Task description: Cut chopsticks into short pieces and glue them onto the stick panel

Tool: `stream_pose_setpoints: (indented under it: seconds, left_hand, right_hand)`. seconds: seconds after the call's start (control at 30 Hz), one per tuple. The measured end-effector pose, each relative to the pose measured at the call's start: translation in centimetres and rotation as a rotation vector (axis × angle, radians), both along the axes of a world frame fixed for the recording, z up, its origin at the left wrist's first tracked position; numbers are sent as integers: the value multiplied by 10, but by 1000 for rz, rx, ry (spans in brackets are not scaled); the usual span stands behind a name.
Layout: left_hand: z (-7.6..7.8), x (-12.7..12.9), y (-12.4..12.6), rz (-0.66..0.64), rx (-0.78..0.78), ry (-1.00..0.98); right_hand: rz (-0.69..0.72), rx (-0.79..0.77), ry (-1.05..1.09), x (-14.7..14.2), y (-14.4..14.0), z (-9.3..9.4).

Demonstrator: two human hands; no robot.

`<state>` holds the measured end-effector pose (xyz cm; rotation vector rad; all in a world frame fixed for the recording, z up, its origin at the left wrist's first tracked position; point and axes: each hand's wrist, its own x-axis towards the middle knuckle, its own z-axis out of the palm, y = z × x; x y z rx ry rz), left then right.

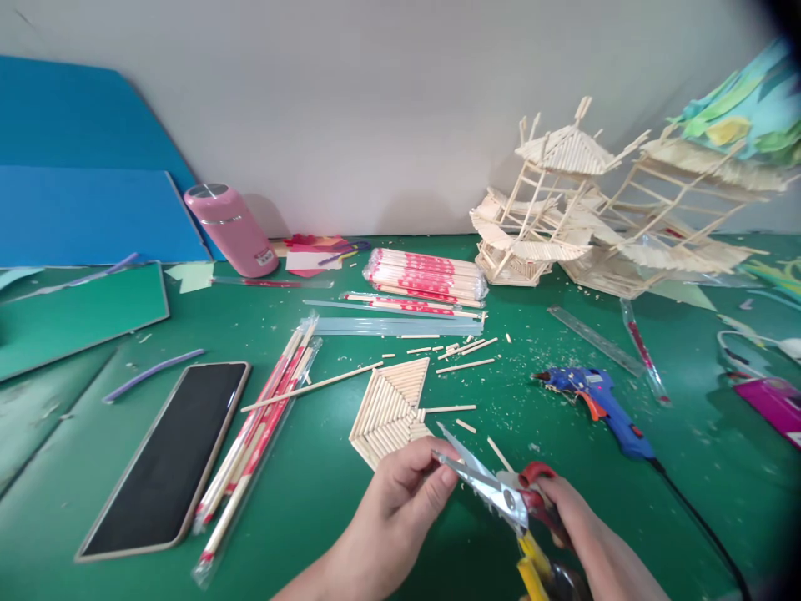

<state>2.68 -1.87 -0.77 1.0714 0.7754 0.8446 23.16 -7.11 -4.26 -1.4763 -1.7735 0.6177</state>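
Observation:
My right hand [572, 517] grips a pair of scissors [485, 484] by the red handles, and their blades are parted. The tips reach my left hand [406, 501], whose thumb and forefinger are pinched together beside the lower blade. What the pinch holds, if anything, is hidden. A tool with yellow handles [531, 559] shows below the scissors; whether my right hand touches it I cannot tell. Just beyond my left hand lies a flat panel of glued wooden sticks [388, 409], partly covered by the fingers. Several cut stick pieces [466, 363] are scattered behind it.
To the right lies a blue glue gun [594, 396] with its cable. Stick-built pavilion models [556, 200] stand against the wall. At left are a phone [166, 459], wrapped chopsticks [259, 434] and a pink flask [231, 229]. A chopstick bundle [425, 275] lies at the back.

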Motion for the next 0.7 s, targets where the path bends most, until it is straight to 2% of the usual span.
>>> stream_pose_setpoints:
  seconds: [0.2,0.47,0.7]
  left_hand:
    - [-3,-2,-1,-13,-16,-18]
    - [-3,-3,-1,10,-19,-27]
    - [-4,-3,-1,10,-12,-38]
  right_hand:
    - [-6,-34,8,-4,8,6]
    - [8,-47,34,-7,4,15]
    - [16,-52,60,-7,8,14]
